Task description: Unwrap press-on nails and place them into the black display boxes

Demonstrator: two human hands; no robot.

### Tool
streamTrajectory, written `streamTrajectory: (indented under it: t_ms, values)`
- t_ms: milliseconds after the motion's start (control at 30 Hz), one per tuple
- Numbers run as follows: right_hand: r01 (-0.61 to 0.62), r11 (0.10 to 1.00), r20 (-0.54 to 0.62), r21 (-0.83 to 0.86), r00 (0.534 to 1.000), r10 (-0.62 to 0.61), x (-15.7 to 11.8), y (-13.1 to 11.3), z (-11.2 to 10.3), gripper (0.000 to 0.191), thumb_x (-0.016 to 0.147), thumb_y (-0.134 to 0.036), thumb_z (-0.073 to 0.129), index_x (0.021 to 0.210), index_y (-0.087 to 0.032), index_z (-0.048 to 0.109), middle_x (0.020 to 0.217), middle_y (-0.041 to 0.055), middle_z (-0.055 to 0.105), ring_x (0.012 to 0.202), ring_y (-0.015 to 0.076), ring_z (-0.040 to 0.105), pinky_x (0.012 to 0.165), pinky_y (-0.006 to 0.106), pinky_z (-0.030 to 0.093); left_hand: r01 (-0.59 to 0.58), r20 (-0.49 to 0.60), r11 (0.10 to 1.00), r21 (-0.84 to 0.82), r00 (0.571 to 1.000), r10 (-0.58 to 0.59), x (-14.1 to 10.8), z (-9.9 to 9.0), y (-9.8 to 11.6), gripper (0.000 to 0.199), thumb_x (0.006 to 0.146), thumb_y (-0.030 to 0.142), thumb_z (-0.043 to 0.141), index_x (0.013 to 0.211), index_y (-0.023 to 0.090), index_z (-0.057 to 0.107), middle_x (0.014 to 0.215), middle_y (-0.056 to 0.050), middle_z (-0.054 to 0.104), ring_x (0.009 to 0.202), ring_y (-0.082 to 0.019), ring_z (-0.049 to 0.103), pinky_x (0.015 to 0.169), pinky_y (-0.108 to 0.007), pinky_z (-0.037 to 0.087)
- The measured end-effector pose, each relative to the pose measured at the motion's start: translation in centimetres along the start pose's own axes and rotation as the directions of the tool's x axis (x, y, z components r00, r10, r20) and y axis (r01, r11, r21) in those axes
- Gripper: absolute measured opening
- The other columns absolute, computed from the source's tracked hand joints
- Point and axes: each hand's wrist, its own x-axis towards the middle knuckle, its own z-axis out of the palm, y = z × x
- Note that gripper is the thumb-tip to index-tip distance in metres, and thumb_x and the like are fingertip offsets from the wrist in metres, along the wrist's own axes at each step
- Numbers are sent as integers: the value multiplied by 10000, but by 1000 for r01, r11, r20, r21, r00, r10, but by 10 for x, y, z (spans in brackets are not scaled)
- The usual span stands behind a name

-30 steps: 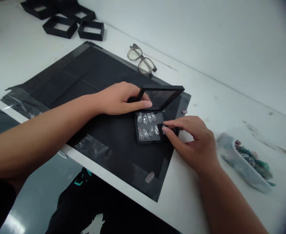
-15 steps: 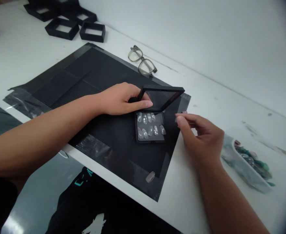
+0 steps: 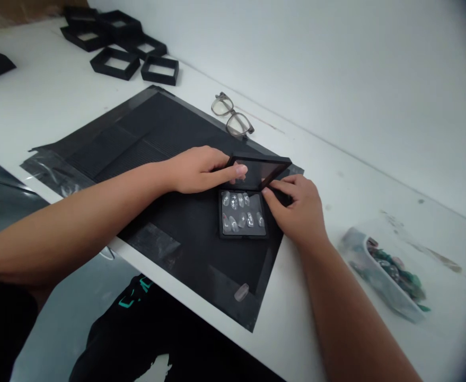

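Note:
A small black display case (image 3: 221, 229) lies on the dark mat with its clear-windowed lid (image 3: 262, 158) tilted up. Inside, two rows of clear press-on nails (image 3: 234, 201) with pale designs sit on a grey insert; a bare spot shows at the upper row's right end. My left hand (image 3: 201, 171) grips the lid's left side, thumb over the window and fingers behind it. At the case's right edge, by the hinge, the thumb and index finger of my right hand (image 3: 298, 209) are pinched together. What they hold, if anything, is hidden.
One loose clear nail (image 3: 241, 292) lies near the front corner of the black mat (image 3: 193, 254). Glasses (image 3: 233, 114) rest behind the mat. Several black frames (image 3: 115, 63) sit at back left. A clear tub (image 3: 392, 297) of coloured pieces stands at right.
My right hand has moved left, from beside the mat to the case's right edge, carrying a small clear piece in the earlier view. My left hand still holds the lid, which is tilted similarly.

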Motion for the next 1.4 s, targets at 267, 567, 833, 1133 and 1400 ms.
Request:
streamTrajectory:
  t_ms: [267, 567, 833, 1133, 1400]
  values:
    - [-6, 1000, -22, 4, 1000, 6, -5, -9, -3, 111, 896, -236, 621, 884, -234, 732, 864, 59, 682, 863, 253, 616, 805, 438, 492, 46, 68, 999, -13, 997, -45, 0, -1, 1, 617, 1018, 602, 307, 980, 204, 778, 1013, -18, 791, 867, -147, 700, 764, -245, 478]
    - [-57, 907, -241, 417, 955, 171, -25, -29, -17, 131, 1018, -260, 498, 1051, -227, 621, 808, 14, 664, 657, 139, 637, 585, 285, 519, 42, 72, 998, -43, 997, -39, 0, -2, 1, 607, 1019, 599, 325, 980, 190, 771, 1020, -33, 792, 911, -151, 721, 804, -236, 507]
    - [69, 875, -276, 479, 958, 76, -35, -61, -20, 90, 959, -189, 600, 1015, -259, 613, 886, 24, 736, 701, 178, 721, 562, 341, 599, -9, 7, 998, 56, 1000, 8, 0, -4, -2, 554, 983, 634, 389, 1120, 217, 726, 1055, -63, 773, 989, -210, 716, 875, -295, 533]
    - [248, 917, -376, 313, 919, -120, -35, -58, -25, 315, 832, -61, 696, 1024, -310, 720, 872, 21, 766, 734, 232, 729, 631, 428, 614, -134, -184, 991, 31, 973, 137, -6, -14, 8, 513, 972, 563, 483, 1354, 241, 602, 1270, -57, 694, 1124, -217, 663, 1031, -320, 496]
    - [263, 929, -380, 259, 912, -151, -33, -53, -29, 403, 779, -58, 741, 1019, -380, 765, 884, 2, 764, 689, 218, 689, 573, 418, 567, -99, -253, 988, 115, 959, 126, -9, -12, 11, 530, 966, 620, 457, 1371, 301, 577, 1293, -41, 679, 1210, -235, 637, 1088, -363, 487]
